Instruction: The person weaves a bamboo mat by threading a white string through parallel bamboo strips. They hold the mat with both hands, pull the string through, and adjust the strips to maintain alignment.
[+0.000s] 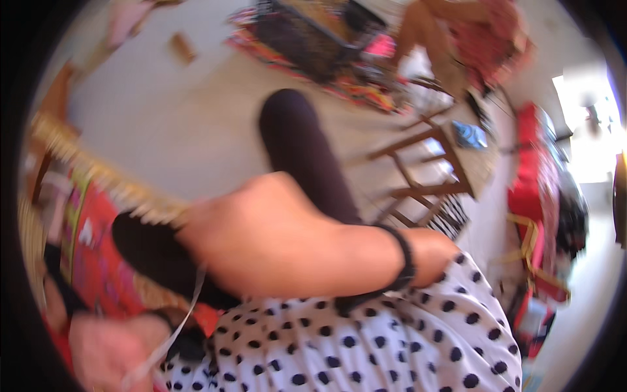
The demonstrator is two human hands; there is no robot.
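My right hand [255, 228], blurred by motion, reaches across the middle with a black band at its wrist. Its fingers are closed, their tips mostly hidden, where a gold fringed trim [108, 173] comes in from the left. Lower left, my left hand [111, 349] is strongly blurred and looks closed. A thin white strip [179, 330] slants from below my right hand down to my left hand and seems to be held there. Under both arms lies a white garment with black dots [366, 340] on my lap. My dark-clothed leg [300, 144] stretches forward.
Red patterned cloth [108, 251] lies at the left. Ahead stands a dark crate [307, 39] on a colourful mat, with another person [450, 39] seated beside it. A small wooden frame stool [424, 163] stands to the right, with red bags [532, 160] beyond it.
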